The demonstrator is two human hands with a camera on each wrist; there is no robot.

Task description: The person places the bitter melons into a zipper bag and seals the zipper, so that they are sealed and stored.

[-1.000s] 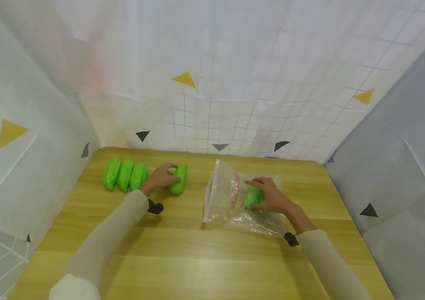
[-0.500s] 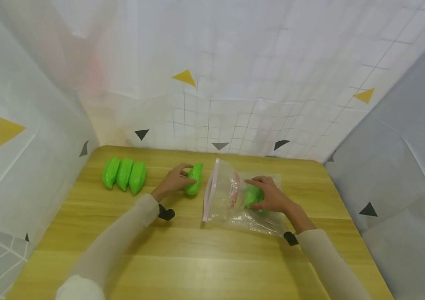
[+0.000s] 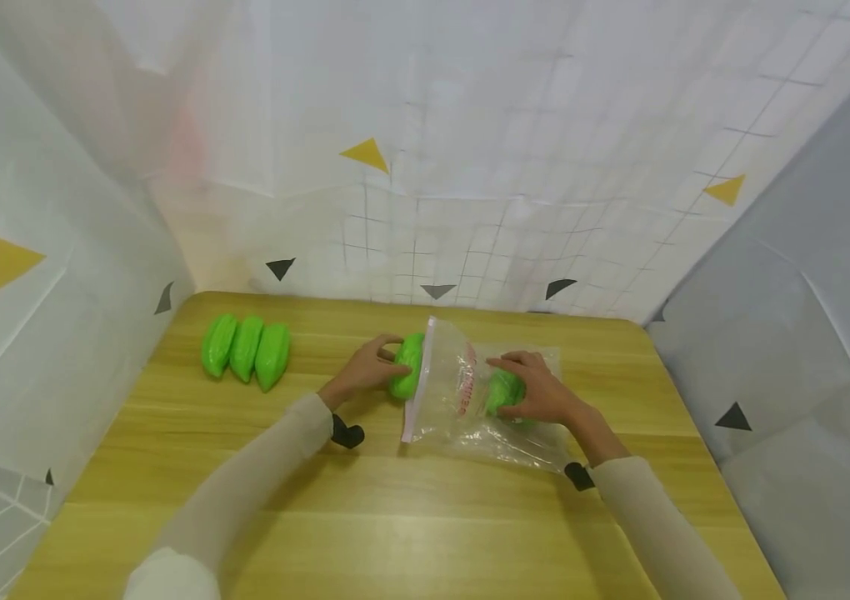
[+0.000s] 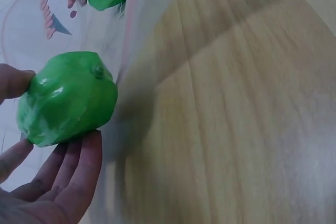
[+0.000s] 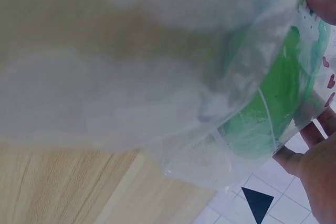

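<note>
My left hand holds a glossy green ridged vegetable, a toy by its look, at the mouth of a clear zip bag. In the left wrist view, thumb and fingers curl round the vegetable, whose stem nub faces the camera. The bag lies on the table with its white-pink zip edge to the left and red print on its front. My right hand grips the bag from outside, around a green shape inside it. Through the film in the right wrist view, that green shape is partly blurred.
Three similar green vegetables lie side by side at the back left of the wooden table. White patterned sheets stand behind the table and along both sides.
My left hand has moved right, carrying the green vegetable from beside the row of three to the bag's mouth. The right hand and the bag have stayed in place.
</note>
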